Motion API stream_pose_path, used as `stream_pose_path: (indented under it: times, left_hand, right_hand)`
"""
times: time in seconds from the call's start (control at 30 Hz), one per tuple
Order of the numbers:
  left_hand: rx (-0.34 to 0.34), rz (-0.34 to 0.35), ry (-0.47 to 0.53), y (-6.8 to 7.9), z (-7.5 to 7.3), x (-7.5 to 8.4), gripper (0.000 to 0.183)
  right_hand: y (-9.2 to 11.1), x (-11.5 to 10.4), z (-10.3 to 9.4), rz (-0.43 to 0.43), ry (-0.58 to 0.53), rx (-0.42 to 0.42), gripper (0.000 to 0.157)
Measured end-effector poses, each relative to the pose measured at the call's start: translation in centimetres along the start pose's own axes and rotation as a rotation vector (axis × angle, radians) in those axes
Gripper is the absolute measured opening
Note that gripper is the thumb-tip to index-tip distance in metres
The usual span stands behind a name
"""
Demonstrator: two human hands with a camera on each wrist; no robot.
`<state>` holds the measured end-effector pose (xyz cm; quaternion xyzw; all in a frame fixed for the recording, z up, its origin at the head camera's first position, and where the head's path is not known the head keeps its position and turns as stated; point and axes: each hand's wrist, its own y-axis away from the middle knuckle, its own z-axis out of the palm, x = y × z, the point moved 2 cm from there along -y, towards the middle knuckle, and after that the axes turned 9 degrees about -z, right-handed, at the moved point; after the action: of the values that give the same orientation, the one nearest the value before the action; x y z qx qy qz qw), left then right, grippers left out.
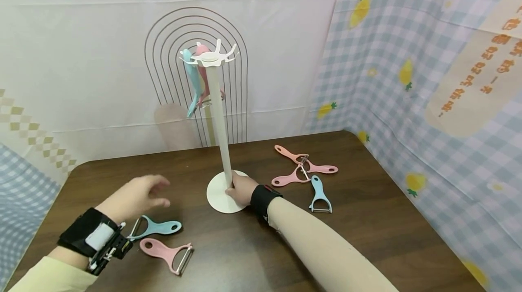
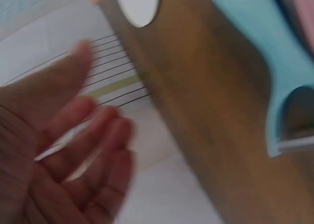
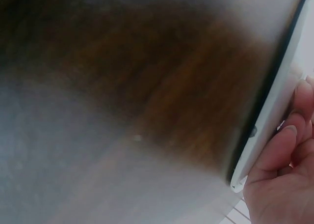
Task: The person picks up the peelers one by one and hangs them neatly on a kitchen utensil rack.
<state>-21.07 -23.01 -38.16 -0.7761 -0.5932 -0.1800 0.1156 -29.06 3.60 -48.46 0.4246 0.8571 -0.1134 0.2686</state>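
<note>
A white hanging stand (image 1: 219, 124) rises from its round base (image 1: 215, 194), with hooks radiating at the top. My right hand (image 1: 243, 187) grips it low, where the pole meets the base. The right wrist view shows the fingers (image 3: 277, 153) curled at the base disc. A blue peeler (image 1: 193, 76) and a pink peeler (image 1: 202, 74) hang from hooks on the left. My left hand (image 1: 136, 196) hovers left of the stand, fingers loosely bent and holding nothing. Near it on the table lie a blue peeler (image 1: 162, 227) and a pink peeler (image 1: 161, 250).
Right of the stand, a light orange peeler (image 1: 285, 152) and two pink peelers, one nearer the front (image 1: 285, 180), lie with blades close together. A blue peeler (image 1: 317, 187) lies in front of them. Patterned cloth walls (image 1: 277, 79) border the brown table (image 1: 367, 219).
</note>
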Motion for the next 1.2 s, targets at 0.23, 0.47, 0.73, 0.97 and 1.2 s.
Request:
stream_pose_path:
  times: [0.23, 0.47, 0.73, 0.97, 1.2]
  left_hand:
    - [-0.184, -0.090, -0.079, 0.9, 2.7, -1.3, 0.043]
    - [-0.204, -0.104, -0.115, 0.9, 3.4, -1.6, 0.036]
    - [-0.228, -0.129, -0.100, 1.2, 4.0, -1.8, 0.032]
    - [-0.234, -0.143, -0.097, 1.0, 4.4, -2.0, 0.031]
    - [-0.213, -0.104, -0.114, 1.1, 5.1, -2.5, 0.029]
  right_hand:
    - [0.2, -0.4, -0.5, 0.021, -0.019, -0.020, 0.054]
    - [0.6, -1.1, -1.0, 0.038, -0.016, -0.024, 0.053]
    - [0.8, -1.3, -1.0, 0.019, -0.015, -0.023, 0.049]
    - [0.5, -1.1, -0.9, 0.018, -0.012, -0.017, 0.050]
    - [0.7, -1.7, -1.3, 0.041, -0.014, -0.028, 0.048]
